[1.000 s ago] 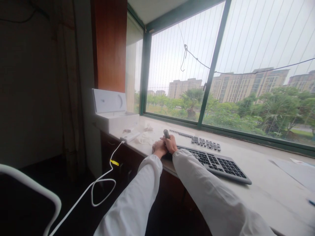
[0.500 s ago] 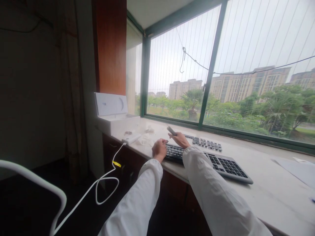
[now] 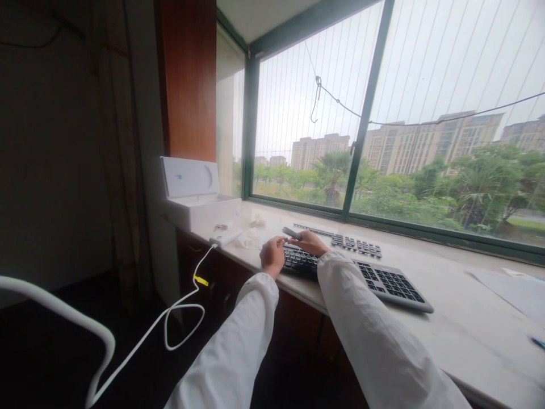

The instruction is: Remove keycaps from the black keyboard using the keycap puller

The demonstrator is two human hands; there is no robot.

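A black keyboard [image 3: 394, 284] lies along the windowsill counter, many keycaps gone from its right part while keys [image 3: 300, 258] sit on its left part. My left hand [image 3: 272, 255] is closed at the keyboard's left end, fingertips pinched together; whatever is between them is too small to make out. Close beside it, my right hand [image 3: 313, 242] reaches over the keyboard, closed around a slim dark-grey tool [image 3: 292, 233] that points left. The tool's exact kind cannot be made out. Behind the keyboard, loose black keycaps [image 3: 357, 245] lie in rows.
An open white box [image 3: 200, 210] stands at the counter's left end. Near it lie a white power strip [image 3: 225, 237] with its cable [image 3: 193, 295] hanging down, and crumpled clear plastic [image 3: 251, 238]. Paper [image 3: 511, 292] and a pen [image 3: 537, 343] lie right. A window runs behind.
The slim tool in my right hand has tipped lower and swung left, toward my left hand. The small dark piece seen at my left fingertips no longer shows clearly.
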